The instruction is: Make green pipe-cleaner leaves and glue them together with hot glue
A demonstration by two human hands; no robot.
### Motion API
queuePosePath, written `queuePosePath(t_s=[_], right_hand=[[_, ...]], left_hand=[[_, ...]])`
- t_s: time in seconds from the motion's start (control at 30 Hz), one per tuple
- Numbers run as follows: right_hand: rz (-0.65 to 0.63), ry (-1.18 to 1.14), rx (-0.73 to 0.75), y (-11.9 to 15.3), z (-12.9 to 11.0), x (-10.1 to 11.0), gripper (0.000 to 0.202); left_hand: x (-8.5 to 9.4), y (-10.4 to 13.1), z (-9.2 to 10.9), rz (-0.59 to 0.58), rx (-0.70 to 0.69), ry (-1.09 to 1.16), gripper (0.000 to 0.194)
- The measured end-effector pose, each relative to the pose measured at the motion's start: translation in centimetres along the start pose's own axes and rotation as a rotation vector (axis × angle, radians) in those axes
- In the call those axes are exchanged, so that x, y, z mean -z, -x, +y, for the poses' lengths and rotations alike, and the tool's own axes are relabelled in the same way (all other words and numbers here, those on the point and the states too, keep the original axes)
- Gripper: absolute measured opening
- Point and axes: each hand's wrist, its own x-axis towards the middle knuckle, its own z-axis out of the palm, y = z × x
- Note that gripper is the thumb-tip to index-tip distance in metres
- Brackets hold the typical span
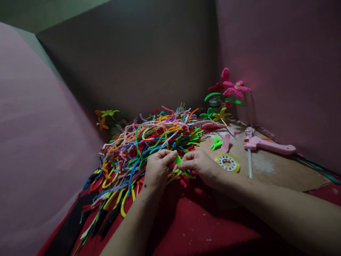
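A small bright green fuzzy piece (pixel 178 160) is pinched between my two hands at the middle of the view. My left hand (pixel 159 167) grips its upper left side with thumb and fingers. From the right, my right hand (pixel 198 164) pinches its lower right side. Thin green stems (pixel 174 176) show just below the fingers. Behind both hands lies a large tangled heap of many-coloured pipe cleaners (pixel 151 133). To the right of my right hand is a roll of yellow tape (pixel 227 162).
A pink glue gun (pixel 271 145) lies on a brown board (pixel 285 172) at right, near a green piece (pixel 216 142) and a pink strip (pixel 225 143). Fuzzy flowers (pixel 236 88) stand behind. Yellow-handled tools (pixel 112 201) lie at left on the red cloth (pixel 197 227).
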Motion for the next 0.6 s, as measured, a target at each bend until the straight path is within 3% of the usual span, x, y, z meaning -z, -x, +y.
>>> queuePosePath(t_s=[0.17,0.37,0.6], right_hand=[[0.024,0.030,0.009,-0.16,-0.02,0.26,0.020],[-0.069,0.066,-0.009,0.21,0.23,-0.02,0.021],[-0.053,0.047,0.034,0.13,0.31,0.17,0.026]], left_hand=[[0.18,0.24,0.44,-0.100,-0.036,-0.163,0.021],[0.66,0.00,0.18,-0.193,0.042,-0.128,0.021],[0.48,0.18,0.75,-0.097,-0.078,-0.188,0.020]])
